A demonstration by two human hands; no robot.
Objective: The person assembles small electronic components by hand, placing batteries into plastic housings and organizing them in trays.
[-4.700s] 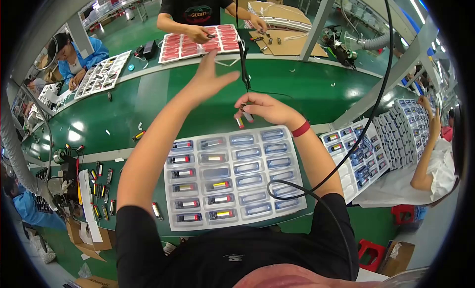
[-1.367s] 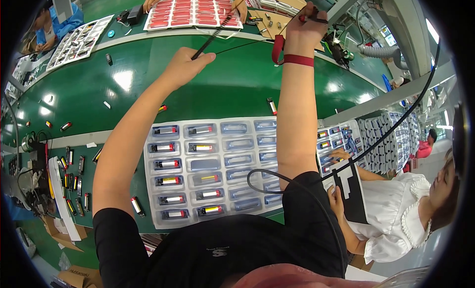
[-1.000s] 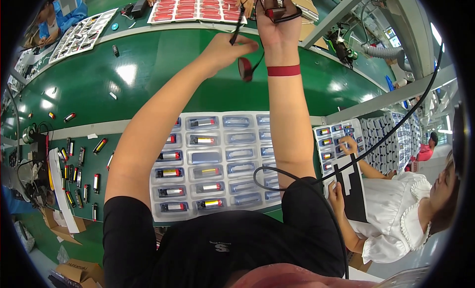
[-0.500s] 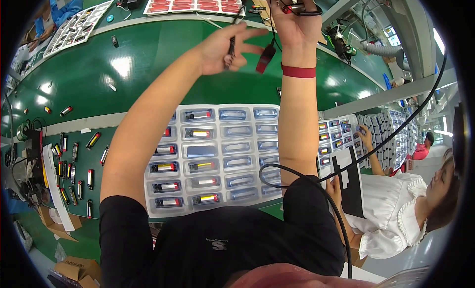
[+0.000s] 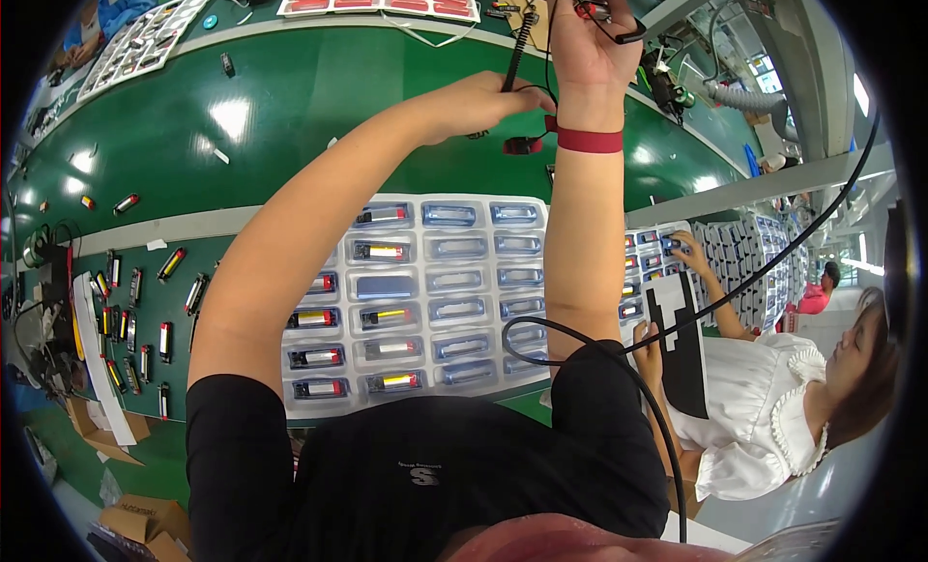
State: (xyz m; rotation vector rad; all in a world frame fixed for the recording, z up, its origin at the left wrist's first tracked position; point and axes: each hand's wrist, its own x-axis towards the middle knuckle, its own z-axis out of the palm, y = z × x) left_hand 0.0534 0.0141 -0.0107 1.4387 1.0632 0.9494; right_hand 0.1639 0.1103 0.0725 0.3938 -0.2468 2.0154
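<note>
My left hand (image 5: 488, 106) reaches to the inner side of my right wrist, its fingers drawn together. A black coiled cord (image 5: 523, 50) rises from that hand. A red wristband (image 5: 590, 141) circles my right wrist, and a small dark red and black piece (image 5: 523, 145) hangs beside it. My right hand (image 5: 594, 55) is palm up with fingers apart, partly cut off by the top edge. Thin black cords and a curved black piece (image 5: 630, 34) lie across its fingers, with something small and red among them. Below my arms is a white tray (image 5: 416, 296) of blue-lined compartments, several holding batteries.
Loose batteries (image 5: 164, 342) lie on the green bench at left, beside a white strip (image 5: 101, 364). A tray of red pieces (image 5: 377, 13) is at the back. At right a person in white (image 5: 754, 388) works at another tray. A black cable (image 5: 773, 258) crosses in front.
My left hand has moved right to the right wrist, its spread fingers closing. My right hand has shifted slightly right. The hanging red and black piece has swung from steep to nearly level.
</note>
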